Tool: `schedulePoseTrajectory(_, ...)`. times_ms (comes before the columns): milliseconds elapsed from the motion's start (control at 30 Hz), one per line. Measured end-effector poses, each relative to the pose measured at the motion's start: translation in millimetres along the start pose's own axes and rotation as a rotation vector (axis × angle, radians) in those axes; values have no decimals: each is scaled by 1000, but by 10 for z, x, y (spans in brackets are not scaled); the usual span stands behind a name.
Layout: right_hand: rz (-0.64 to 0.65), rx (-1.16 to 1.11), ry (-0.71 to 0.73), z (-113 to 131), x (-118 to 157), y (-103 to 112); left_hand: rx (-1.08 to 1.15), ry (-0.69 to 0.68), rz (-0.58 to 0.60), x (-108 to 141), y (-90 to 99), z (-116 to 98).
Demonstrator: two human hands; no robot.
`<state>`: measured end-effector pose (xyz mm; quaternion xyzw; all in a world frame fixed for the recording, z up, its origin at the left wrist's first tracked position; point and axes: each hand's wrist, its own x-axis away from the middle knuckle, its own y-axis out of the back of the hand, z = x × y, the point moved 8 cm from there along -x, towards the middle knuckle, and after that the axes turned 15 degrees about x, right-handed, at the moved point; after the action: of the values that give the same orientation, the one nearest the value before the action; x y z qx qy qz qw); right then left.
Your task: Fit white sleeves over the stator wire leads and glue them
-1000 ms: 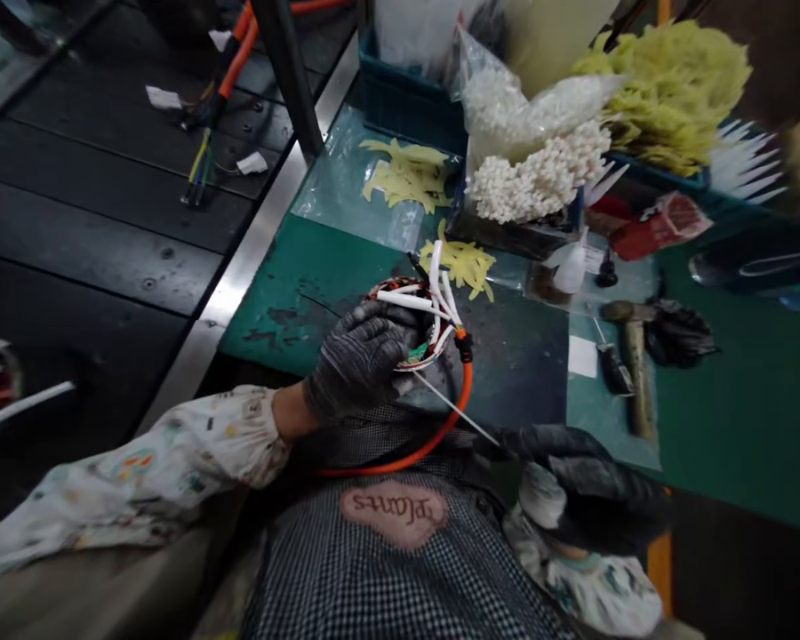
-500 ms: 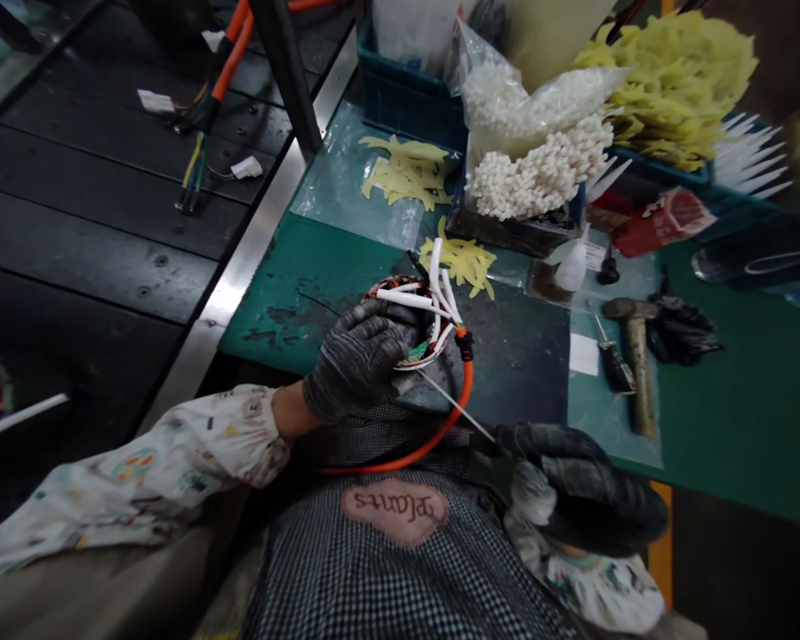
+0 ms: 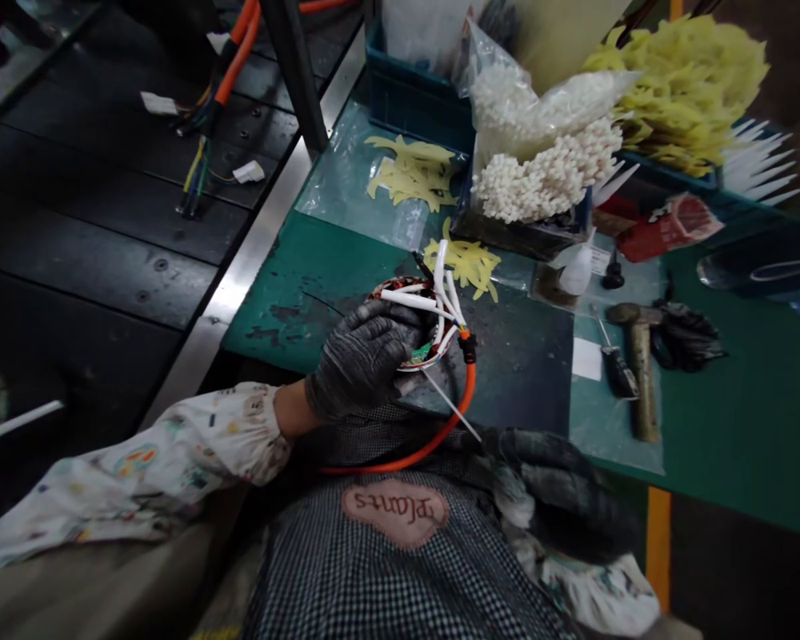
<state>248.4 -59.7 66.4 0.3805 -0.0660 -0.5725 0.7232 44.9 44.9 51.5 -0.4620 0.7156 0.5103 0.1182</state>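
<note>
Left hand (image 3: 364, 360) gripped wound stator (image 3: 419, 331) with curled fingers on green bench (image 3: 293, 276); right hand (image 3: 547, 476) pinched white tie strap (image 3: 451, 405) taut.

The left hand (image 3: 364, 357), gloved, is curled in a grip, forearm bent; the right hand (image 3: 553, 484), gloved, is clenched near the body.

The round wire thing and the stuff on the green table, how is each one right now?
Round wound part: gripped by the gloved left hand.
White tie: stretched taut, its end in the right hand.
Orange cable: looped toward the apron.
Hammer: lying flat.
Bag of white pieces: open.
</note>
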Motion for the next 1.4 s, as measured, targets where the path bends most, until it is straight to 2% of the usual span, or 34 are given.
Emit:
schedulePoseTrajectory(67, -23, 147, 92, 61, -232, -93, 16, -15, 6, 8, -2, 6)
schedulePoseTrajectory(100, -17, 236, 91, 34, -346, -177, 27, -22, 9, 15, -6, 12)
schedulePoseTrajectory(267, -89, 535, -93, -281, -807, -392, 125, -9, -64, 56, -4, 60)
schedulePoseTrajectory(333, -29, 626, -135, -355, -972, -435, 155, 3, -102, 59, 6, 66)
schedulePoseTrajectory(433, 143, 670, -179, -426, -1171, -517, 175, 35, -114, 40, 13, 73)
schedulePoseTrajectory(500, 165, 585, -201, -423, -1239, -516, 178, 48, -111, 25, 18, 74)
schedulePoseTrajectory(533, 126, 499, -219, -412, -1251, -480, 179, 47, -112, 20, 21, 71)
schedulePoseTrajectory(633, 19, 105, -291, -405, -1214, -368, 182, 21, -121, 18, 29, 52)
schedulePoseTrajectory(733, 104, -204, -313, -395, -1175, -389, 175, 14, -105, 19, 16, 47)
schedulePoseTrajectory(800, 134, -208, -304, -402, -1175, -385, 165, 19, -96, 13, 14, 50)
schedulePoseTrajectory(900, 33, -96, -325, -480, -1186, -305, 143, 17, -100, 1, 26, 49)
schedulePoseTrajectory(1000, -51, -90, -360, -544, -1188, -244, 119, 13, -95, -1, 25, 43)
schedulePoseTrajectory(1067, 29, -149, -322, -514, -1210, -282, 111, 26, -76, 4, 9, 48)
schedulePoseTrajectory(1167, 241, -230, -245, -425, -1216, -388, 131, 39, -58, 10, -3, 54)
schedulePoseTrajectory(1200, 265, -225, -240, -420, -1213, -392, 136, 36, -65, 11, 4, 53)
schedulePoseTrajectory(1267, 226, -184, -261, -450, -1214, -360, 135, 13, -79, 11, 17, 42)
schedulePoseTrajectory(1400, 67, -187, -337, -540, -1212, -319, 137, -11, -76, 7, 22, 45)
